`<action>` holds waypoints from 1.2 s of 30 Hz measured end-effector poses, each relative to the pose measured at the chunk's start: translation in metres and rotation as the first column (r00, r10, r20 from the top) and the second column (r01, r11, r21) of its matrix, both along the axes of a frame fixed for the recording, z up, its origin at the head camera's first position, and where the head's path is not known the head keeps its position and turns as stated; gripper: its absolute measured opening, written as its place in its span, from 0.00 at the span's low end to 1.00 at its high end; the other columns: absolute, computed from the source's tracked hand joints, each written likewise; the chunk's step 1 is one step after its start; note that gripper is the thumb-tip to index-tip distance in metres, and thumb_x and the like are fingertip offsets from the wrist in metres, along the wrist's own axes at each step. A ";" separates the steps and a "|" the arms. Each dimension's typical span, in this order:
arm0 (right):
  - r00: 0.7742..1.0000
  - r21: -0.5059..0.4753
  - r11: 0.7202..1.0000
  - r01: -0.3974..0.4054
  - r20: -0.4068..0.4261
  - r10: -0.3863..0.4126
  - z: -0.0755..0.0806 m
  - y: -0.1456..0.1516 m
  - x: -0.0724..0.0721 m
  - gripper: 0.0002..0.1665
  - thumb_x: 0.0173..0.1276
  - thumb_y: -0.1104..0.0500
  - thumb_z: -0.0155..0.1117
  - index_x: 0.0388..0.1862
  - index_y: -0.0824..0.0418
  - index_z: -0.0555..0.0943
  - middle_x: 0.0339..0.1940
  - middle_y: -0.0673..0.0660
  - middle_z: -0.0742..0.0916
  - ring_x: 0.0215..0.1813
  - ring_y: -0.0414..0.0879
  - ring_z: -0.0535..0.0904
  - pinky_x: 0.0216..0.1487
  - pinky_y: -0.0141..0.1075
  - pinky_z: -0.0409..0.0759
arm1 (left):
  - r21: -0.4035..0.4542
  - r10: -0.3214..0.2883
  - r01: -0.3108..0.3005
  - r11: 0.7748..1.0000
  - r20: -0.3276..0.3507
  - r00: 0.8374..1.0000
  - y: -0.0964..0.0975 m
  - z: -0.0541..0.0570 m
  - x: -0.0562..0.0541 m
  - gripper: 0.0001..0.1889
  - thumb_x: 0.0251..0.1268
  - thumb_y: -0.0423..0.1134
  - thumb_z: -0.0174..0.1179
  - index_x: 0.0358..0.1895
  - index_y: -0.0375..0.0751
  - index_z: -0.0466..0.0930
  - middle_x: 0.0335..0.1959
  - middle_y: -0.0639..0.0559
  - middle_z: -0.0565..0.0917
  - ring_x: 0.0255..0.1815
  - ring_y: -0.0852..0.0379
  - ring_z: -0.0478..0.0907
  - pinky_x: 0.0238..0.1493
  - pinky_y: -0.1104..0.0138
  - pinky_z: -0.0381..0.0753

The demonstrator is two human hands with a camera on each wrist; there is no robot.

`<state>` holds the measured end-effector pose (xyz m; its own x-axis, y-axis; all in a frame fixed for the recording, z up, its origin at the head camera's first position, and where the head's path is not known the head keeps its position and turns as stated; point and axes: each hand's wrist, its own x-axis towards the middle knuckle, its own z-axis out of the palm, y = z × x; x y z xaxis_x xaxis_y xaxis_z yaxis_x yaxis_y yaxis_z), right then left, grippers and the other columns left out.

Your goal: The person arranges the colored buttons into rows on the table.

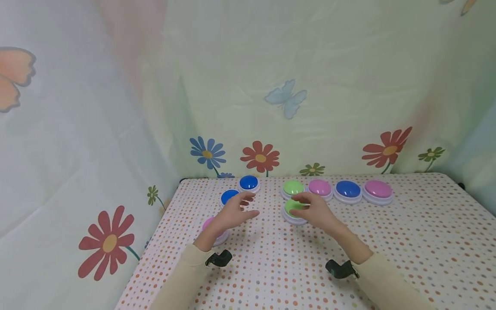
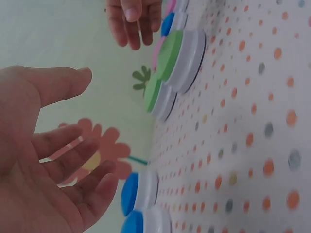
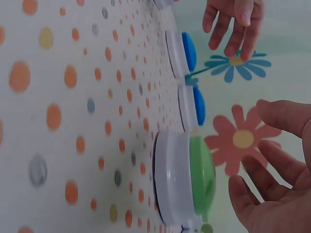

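My left hand (image 1: 232,214) hovers with relaxed, spread fingers and holds nothing. Below it, partly hidden by hand and forearm, are a blue push button (image 1: 229,196) and a pink push button (image 1: 207,222), each domed on a white base. A second blue push button (image 1: 248,181) sits just behind. Nothing is between the loosely bent fingers of my right hand (image 1: 318,214), which overlaps the front green push button (image 1: 291,208) in the head view. The right wrist view shows a gap between those fingers and the green dome (image 3: 202,177). Another green button (image 1: 293,187) stands right behind.
To the right along the back are a pink button (image 1: 319,187), a blue button (image 1: 348,189) and another pink button (image 1: 378,188). They stand on a dotted tablecloth (image 1: 267,267). A flower-printed curtain (image 1: 329,125) hangs behind the table and along its left side.
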<state>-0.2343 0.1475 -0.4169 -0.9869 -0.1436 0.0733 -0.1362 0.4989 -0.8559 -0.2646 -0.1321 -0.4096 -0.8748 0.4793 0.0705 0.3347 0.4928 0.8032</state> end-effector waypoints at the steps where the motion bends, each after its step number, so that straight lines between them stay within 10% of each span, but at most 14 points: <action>1: 1.000 0.005 1.000 -0.004 -0.005 0.004 0.000 -0.004 0.000 0.29 0.63 0.59 0.70 0.61 0.67 0.75 0.59 0.66 0.79 0.62 0.62 0.72 0.59 0.50 0.74 | -0.010 0.001 -0.001 1.000 -0.008 1.000 -0.006 0.002 0.001 0.31 0.65 0.44 0.64 0.69 0.38 0.66 0.62 0.40 0.73 0.62 0.40 0.70 0.59 0.53 0.73; 20: 0.984 -0.036 0.985 -0.171 0.040 0.172 -0.017 -0.086 -0.004 0.24 0.59 0.63 0.72 0.55 0.65 0.79 0.54 0.61 0.82 0.60 0.59 0.74 0.58 0.48 0.75 | -0.008 0.196 -0.196 0.981 0.033 0.980 -0.102 -0.015 0.022 0.28 0.61 0.39 0.68 0.64 0.39 0.73 0.60 0.42 0.76 0.58 0.44 0.74 0.53 0.54 0.78; 36: 0.945 0.004 0.946 -0.325 0.030 0.324 -0.035 -0.152 -0.007 0.31 0.57 0.58 0.75 0.59 0.63 0.77 0.56 0.59 0.81 0.57 0.56 0.75 0.56 0.47 0.76 | -0.016 0.171 -0.170 0.985 0.131 0.977 -0.143 -0.037 0.028 0.37 0.53 0.37 0.73 0.67 0.35 0.68 0.62 0.39 0.73 0.57 0.41 0.75 0.52 0.54 0.79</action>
